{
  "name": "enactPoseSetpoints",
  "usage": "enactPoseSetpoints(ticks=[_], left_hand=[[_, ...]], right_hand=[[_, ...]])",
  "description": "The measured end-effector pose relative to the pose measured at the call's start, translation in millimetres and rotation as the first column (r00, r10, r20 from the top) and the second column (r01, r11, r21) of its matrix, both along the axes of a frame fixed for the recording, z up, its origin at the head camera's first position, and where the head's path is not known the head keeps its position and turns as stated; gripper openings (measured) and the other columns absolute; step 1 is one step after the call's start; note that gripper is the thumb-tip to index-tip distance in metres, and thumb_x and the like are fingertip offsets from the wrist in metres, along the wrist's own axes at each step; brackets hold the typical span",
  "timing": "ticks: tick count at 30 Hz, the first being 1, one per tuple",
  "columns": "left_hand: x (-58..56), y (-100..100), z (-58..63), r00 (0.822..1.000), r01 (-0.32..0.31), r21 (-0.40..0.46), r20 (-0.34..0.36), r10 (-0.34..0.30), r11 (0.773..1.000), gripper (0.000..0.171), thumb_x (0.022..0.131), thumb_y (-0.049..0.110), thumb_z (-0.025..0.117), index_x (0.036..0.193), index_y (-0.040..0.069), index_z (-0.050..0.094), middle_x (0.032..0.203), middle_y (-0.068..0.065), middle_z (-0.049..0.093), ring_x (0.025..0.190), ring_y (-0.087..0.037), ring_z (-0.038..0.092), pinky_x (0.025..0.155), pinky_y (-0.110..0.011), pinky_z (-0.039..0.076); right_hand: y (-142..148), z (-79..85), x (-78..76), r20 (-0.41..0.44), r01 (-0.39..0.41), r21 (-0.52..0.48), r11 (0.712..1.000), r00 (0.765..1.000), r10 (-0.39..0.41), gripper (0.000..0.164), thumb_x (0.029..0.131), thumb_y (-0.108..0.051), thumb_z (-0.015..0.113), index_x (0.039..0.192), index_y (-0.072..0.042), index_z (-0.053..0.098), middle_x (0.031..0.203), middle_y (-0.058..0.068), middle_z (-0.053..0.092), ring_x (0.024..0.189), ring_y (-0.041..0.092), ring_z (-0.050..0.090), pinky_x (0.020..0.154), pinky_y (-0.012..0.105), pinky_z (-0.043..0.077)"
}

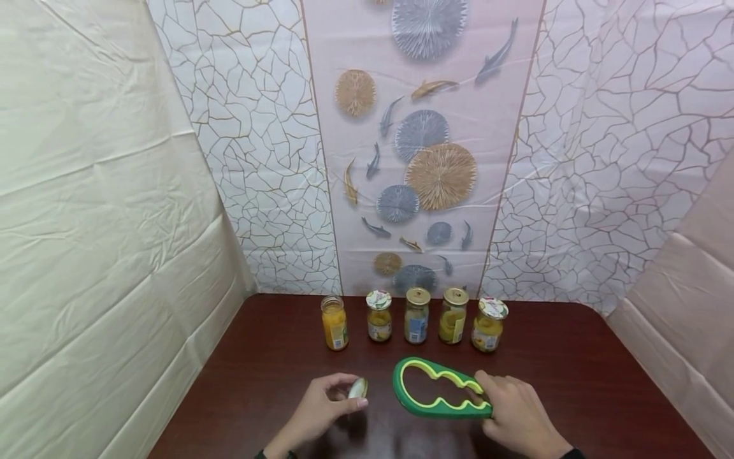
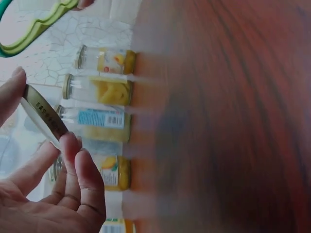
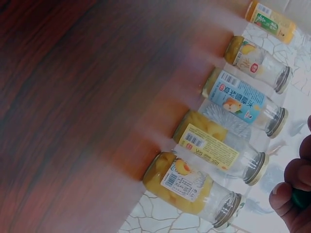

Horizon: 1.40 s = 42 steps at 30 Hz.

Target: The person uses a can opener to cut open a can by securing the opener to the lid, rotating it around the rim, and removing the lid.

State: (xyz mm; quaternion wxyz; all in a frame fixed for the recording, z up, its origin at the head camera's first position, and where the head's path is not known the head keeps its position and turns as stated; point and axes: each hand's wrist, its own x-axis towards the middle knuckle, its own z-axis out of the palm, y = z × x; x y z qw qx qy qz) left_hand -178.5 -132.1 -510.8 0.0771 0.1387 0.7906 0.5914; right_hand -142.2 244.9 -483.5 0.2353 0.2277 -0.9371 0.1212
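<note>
A person's left hand [image 1: 321, 408] pinches a round metal jar lid [image 1: 358, 388] on edge between thumb and fingers, above a dark reddish-brown wooden surface [image 1: 258, 389]. The right hand [image 1: 518, 411] has its fingers curled around the handle end of a green jar opener [image 1: 444, 413] with a wavy yellow inner edge; its loop points left towards the lid, apart from it. Behind, in a row, stand a lidless glass jar of orange contents [image 1: 335, 326], far left, and four lidded fruit jars [image 1: 416, 322].
</note>
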Motion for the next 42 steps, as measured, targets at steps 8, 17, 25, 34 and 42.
enactPoseSetpoints(ticks=[8,17,25,34,42], left_hand=[[-4.9,-8.3,1.6,0.994,-0.033,-0.347,-0.107,-0.005,0.937,0.051,0.079,0.038,0.089,0.121,0.015,0.073,0.100,-0.002,0.064,0.086,-0.017,0.062,0.067,-0.034,0.053],[-11.9,-6.8,3.4,0.970,-0.043,-0.619,-0.215,-0.116,0.784,0.057,0.072,0.037,0.093,0.117,0.008,0.075,0.103,-0.003,0.062,0.087,-0.016,0.057,0.074,-0.037,0.052],[-12.3,-4.5,-7.9,0.980,-0.029,-0.702,-0.159,-0.116,0.712,0.052,0.071,0.034,0.094,0.112,0.006,0.077,0.107,-0.009,0.066,0.100,-0.030,0.061,0.082,-0.049,0.053],[-14.5,-1.5,-6.8,0.993,-0.008,-0.720,-0.090,-0.081,0.694,0.050,0.071,0.031,0.095,0.111,0.006,0.078,0.136,-0.035,0.059,0.127,-0.054,0.052,0.102,-0.067,0.045],[-10.7,0.8,-9.5,0.990,-0.042,-0.719,-0.123,-0.068,0.694,0.051,0.071,0.032,0.095,0.112,0.007,0.079,0.138,-0.036,0.056,0.125,-0.052,0.054,0.099,-0.065,0.048]], right_hand=[[3.0,-4.0,1.4,-0.043,-0.021,-0.013,1.000,0.999,0.020,0.045,0.051,0.000,0.067,0.079,-0.028,0.045,0.061,-0.022,0.028,0.051,-0.001,0.022,0.047,0.020,0.023],[3.8,-4.6,1.1,-0.086,-0.021,-0.016,1.000,0.996,0.020,0.045,0.049,-0.001,0.066,0.079,-0.027,0.043,0.062,-0.021,0.026,0.052,0.000,0.021,0.048,0.020,0.022],[2.4,-2.8,1.8,-0.034,0.000,-0.011,1.000,0.999,-0.001,0.045,0.052,0.000,0.066,0.079,-0.028,0.043,0.061,-0.020,0.026,0.053,0.001,0.019,0.049,0.021,0.021],[0.7,-5.4,2.1,-0.010,0.015,-0.012,1.000,1.000,-0.015,0.044,0.052,-0.002,0.068,0.079,-0.028,0.045,0.059,-0.021,0.027,0.050,0.001,0.023,0.047,0.021,0.024],[-3.4,-6.7,2.4,0.102,0.084,-0.045,0.995,0.992,-0.079,0.048,0.061,-0.008,0.079,0.101,-0.020,0.056,0.058,-0.019,0.039,0.050,-0.001,0.035,0.047,0.022,0.033]])
